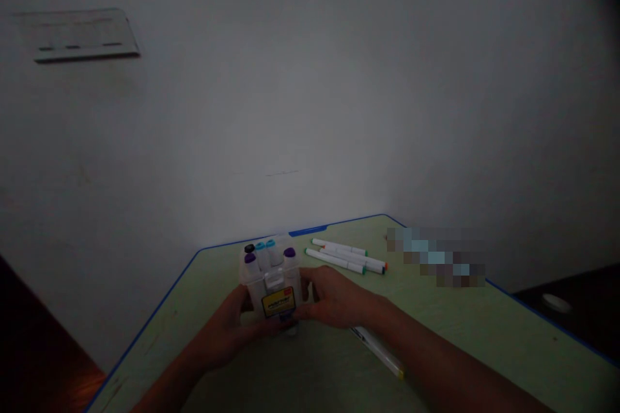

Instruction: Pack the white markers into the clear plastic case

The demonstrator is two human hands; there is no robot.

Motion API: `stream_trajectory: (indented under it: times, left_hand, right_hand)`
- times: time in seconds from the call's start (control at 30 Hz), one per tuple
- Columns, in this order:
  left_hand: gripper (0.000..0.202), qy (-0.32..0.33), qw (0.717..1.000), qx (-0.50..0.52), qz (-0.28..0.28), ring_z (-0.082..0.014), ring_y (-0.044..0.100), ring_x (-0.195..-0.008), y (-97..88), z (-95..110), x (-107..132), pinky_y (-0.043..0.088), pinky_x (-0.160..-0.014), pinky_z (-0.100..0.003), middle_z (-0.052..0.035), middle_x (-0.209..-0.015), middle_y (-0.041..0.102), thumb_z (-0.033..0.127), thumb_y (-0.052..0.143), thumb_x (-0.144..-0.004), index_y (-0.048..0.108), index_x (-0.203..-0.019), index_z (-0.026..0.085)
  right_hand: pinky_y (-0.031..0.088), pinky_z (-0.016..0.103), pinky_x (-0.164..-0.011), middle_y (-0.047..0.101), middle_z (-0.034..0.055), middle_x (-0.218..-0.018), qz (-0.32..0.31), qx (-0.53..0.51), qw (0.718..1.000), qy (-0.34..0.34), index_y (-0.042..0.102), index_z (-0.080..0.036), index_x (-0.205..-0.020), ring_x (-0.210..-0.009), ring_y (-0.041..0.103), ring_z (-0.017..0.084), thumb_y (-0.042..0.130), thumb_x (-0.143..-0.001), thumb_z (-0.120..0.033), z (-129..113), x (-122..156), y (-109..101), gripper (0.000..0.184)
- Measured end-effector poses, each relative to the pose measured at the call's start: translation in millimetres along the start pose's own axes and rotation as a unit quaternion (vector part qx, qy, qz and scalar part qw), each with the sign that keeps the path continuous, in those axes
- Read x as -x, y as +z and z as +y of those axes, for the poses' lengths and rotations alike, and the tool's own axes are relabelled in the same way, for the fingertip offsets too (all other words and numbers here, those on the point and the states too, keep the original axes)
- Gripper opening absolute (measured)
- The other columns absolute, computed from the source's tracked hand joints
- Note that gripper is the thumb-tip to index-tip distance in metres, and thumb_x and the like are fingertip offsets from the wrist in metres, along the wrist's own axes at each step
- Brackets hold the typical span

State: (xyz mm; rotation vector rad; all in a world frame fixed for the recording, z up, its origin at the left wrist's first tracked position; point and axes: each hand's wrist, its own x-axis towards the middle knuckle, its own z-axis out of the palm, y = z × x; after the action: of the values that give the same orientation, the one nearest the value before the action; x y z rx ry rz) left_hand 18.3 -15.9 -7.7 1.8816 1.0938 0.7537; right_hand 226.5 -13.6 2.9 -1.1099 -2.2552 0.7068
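Observation:
Between my two hands is a clear plastic marker case (256,288) with a yellow and black label on its front. Several markers stand in it, their caps purple, black and light blue. My left hand (232,322) grips the case's left side, with the thumb along the lower front. On the right side, my right hand (334,297) closes round the case, its thumb near the label's lower corner. Several white markers (346,258) with green, orange and dark ends lie behind my right hand. Under my right forearm rests another white marker (380,353) with a yellow end.
The pale green table (450,335) has a blue edge and meets a grey wall (310,110) at the back. A blurred, pixelated patch (431,258) covers something at the table's right edge. A wall plate (82,35) is at the upper left.

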Motion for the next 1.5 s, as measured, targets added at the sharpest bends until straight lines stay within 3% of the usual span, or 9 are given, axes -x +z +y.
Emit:
stream_trajectory:
  times: [0.1,0.27,0.87,1.1,1.5]
  left_hand:
    - [0.049,0.040,0.998,0.047,0.009,-0.0269,0.053,-0.101,-5.1,3,1,0.043,-0.086,-0.038,-0.0110,-0.109,0.059,0.039,0.057,-0.070,0.049,-0.112,0.015]
    - [0.050,0.071,0.993,0.047,0.079,-0.0295,0.048,-0.107,-2.8,11,0,0.042,-0.086,-0.038,-0.0100,-0.110,0.058,0.045,0.049,-0.073,0.050,-0.114,0.016]
    - [0.049,0.071,0.993,0.023,0.086,-0.0257,0.055,-0.100,3.5,9,-3,0.045,-0.085,-0.037,-0.0134,-0.115,0.055,0.037,0.059,-0.069,0.048,-0.111,0.014]
    - [0.046,0.075,0.993,0.019,0.085,-0.0251,0.057,-0.096,3.0,7,-2,0.046,-0.084,-0.037,-0.0126,-0.106,0.060,0.035,0.059,-0.069,0.049,-0.108,0.013]
    - [0.045,0.076,0.993,0.043,0.075,-0.0256,0.056,-0.097,1.9,8,-2,0.046,-0.080,-0.037,-0.0129,-0.110,0.058,0.037,0.055,-0.072,0.049,-0.109,0.013]
  right_hand:
    - [0.032,0.021,-0.052,0.059,0.0011,-0.081,0.019,-0.005,1.000,-0.009,0.056,-0.018,-0.102,-0.063,0.049,0.012,0.064,-0.066,-0.029,1,0,-1,0.039]
    - [0.033,0.022,-0.055,0.057,0.0024,-0.085,0.049,-0.008,0.999,0.005,0.057,-0.017,-0.099,-0.064,0.049,0.011,0.066,-0.066,-0.031,2,1,1,0.038]
    - [0.040,0.028,-0.065,0.058,0.0072,-0.101,0.046,0.014,0.999,-0.005,0.048,-0.018,-0.107,-0.085,0.055,0.021,0.068,-0.059,-0.042,3,1,8,0.057]
    - [0.040,0.031,-0.066,0.059,0.0076,-0.102,0.018,0.079,0.997,-0.003,0.040,-0.019,-0.114,-0.090,0.055,0.026,0.070,-0.056,-0.034,6,2,11,0.067]
    - [0.042,0.033,-0.067,0.058,0.0087,-0.103,0.007,0.108,0.994,0.005,0.040,-0.019,-0.113,-0.090,0.055,0.028,0.069,-0.056,-0.037,8,2,11,0.066]
